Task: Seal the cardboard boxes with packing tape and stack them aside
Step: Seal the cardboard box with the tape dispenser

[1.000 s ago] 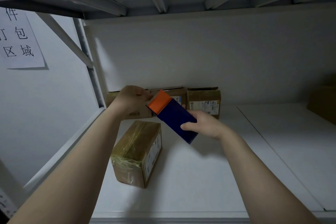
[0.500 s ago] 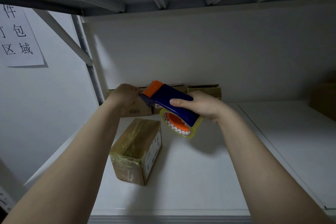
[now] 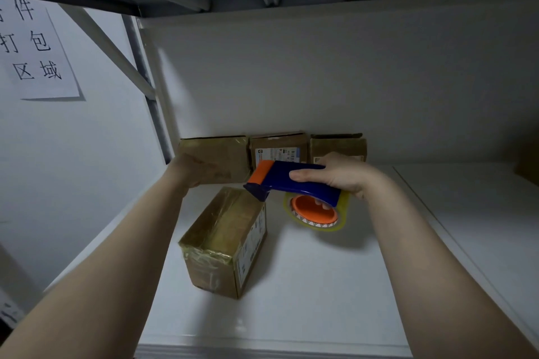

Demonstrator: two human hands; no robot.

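The white shelf (image 3: pixel 291 300) carries a cardboard box wrapped in clear tape (image 3: pixel 224 239), lying at a slant left of centre. Behind that box, three more boxes stand in a row against the back wall: left (image 3: pixel 215 157), middle (image 3: pixel 278 147), right (image 3: pixel 338 146). A paper sign (image 3: pixel 32 46) hangs on the wall up and to its left. Above the box's far right corner, the right hand (image 3: pixel 341 175) has its fingers clamped round a blue and orange tape dispenser (image 3: pixel 294 181) with its roll (image 3: pixel 318 213) beneath. The left hand (image 3: pixel 198 169) touches the left rear box; I cannot tell how its fingers lie.
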